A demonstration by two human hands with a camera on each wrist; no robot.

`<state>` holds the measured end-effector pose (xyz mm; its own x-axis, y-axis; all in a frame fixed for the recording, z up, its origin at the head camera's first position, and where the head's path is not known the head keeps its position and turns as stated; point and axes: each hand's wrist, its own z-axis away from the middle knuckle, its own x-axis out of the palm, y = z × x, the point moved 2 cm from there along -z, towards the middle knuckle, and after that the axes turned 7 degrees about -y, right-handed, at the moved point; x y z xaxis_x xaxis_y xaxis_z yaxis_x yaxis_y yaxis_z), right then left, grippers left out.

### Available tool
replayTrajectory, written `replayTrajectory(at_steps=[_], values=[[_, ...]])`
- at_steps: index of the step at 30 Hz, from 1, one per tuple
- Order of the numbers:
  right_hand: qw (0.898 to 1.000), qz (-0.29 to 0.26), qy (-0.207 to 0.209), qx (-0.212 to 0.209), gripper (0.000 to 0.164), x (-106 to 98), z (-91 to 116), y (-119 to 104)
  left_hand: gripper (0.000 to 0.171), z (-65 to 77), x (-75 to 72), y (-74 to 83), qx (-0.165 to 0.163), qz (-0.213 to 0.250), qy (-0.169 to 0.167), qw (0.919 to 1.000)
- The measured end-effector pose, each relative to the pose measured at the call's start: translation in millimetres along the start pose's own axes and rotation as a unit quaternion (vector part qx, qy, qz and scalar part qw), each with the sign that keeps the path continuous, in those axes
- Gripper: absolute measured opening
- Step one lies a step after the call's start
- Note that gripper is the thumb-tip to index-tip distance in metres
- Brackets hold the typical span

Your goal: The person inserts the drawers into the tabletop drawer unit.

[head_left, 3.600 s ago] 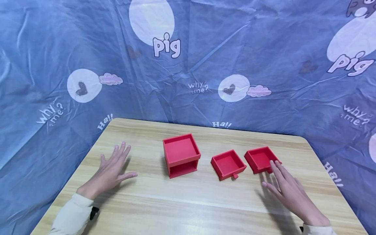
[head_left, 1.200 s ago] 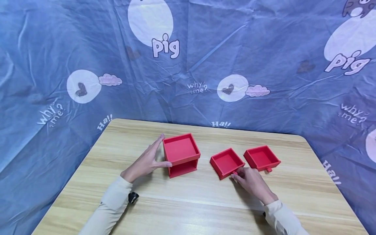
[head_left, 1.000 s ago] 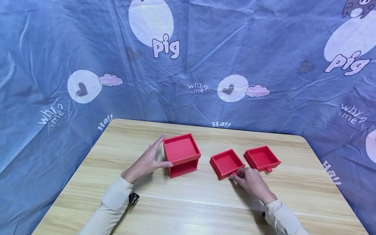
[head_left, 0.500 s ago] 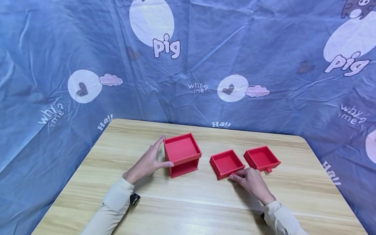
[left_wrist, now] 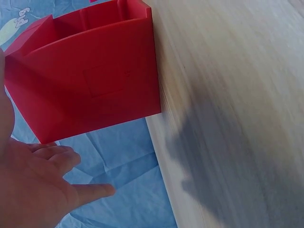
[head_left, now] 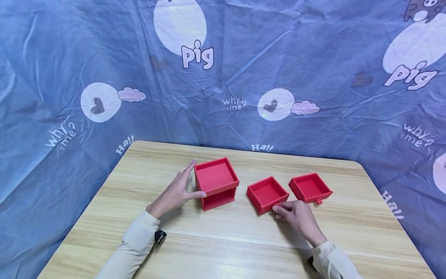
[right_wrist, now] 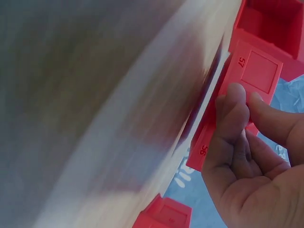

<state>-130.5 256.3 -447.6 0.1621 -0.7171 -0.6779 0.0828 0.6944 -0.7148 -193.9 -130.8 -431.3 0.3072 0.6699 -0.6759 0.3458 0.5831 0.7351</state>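
A small red cabinet [head_left: 216, 176] with a hollow front and a tray-like top stands on the table. My left hand [head_left: 174, 195] holds its left side, the thumb on the front edge and the fingers reaching toward the back. To the right is a shallow red drawer [head_left: 268, 190], whose front knob my right hand [head_left: 301, 219] pinches between thumb and fingers. Seen from the right wrist, the drawer front [right_wrist: 259, 71] bears raised numbers and appears slightly raised from the table. My fingers cover most of the knob.
A second red drawer [head_left: 311, 187] with its own knob lies on the table just right of my right hand. The light wooden table [head_left: 223, 244] ends at a blue printed cloth [head_left: 223, 77] hung behind it.
Both hands have moved inward from their earlier spread: the left onto the cabinet, the right onto the nearer drawer's knob. That drawer has just shifted slightly left and tipped a little.
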Motion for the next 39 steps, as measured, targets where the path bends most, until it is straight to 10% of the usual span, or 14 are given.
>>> replayTrajectory(at_steps=[27, 39], values=[[0.98, -0.176, -0.076, -0.054, 0.021, 61.7, 44.9, -36.7, 0.116, 1.1, 0.0, 2.2, -0.009, 0.002, -0.003, 1.0], [0.985, -0.125, -0.071, -0.098, 0.022, 82.1, 40.4, -56.9, 0.114, 1.1, 0.2, 2.4, -0.004, 0.0, -0.007, 1.0]])
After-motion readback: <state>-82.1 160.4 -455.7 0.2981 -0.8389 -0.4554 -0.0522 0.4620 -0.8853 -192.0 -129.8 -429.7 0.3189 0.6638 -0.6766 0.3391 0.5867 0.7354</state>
